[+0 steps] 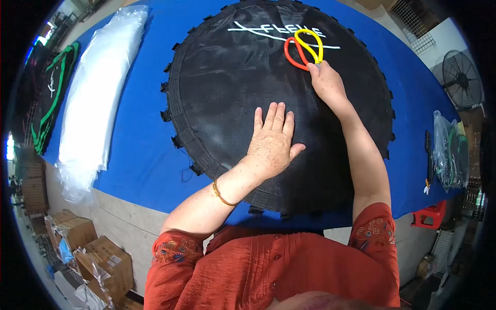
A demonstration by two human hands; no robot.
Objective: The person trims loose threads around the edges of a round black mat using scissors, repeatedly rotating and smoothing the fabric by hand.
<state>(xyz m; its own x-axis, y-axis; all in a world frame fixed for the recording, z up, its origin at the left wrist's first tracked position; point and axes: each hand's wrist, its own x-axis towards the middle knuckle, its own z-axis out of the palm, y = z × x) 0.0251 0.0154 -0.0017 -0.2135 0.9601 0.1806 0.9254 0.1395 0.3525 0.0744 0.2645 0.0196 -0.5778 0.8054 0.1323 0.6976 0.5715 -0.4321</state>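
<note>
A large round black mesh trampoline mat with short loops around its rim lies in front of me, white lettering near its far edge. My left hand rests flat on the mat's middle, fingers stretched out, holding nothing. Toward the far right of the mat, my right hand is closed around a pair of scissors. The red and yellow handle loops point away from me; the blades are hidden by the hand. Loose dark threads hang at the mat's left rim.
The mat lies on a blue-covered table. Stacked clear plastic sheets lie on the left, with green-edged black fabric beyond. Bagged items sit at the right edge. Around stand a fan, a red stool and cardboard boxes.
</note>
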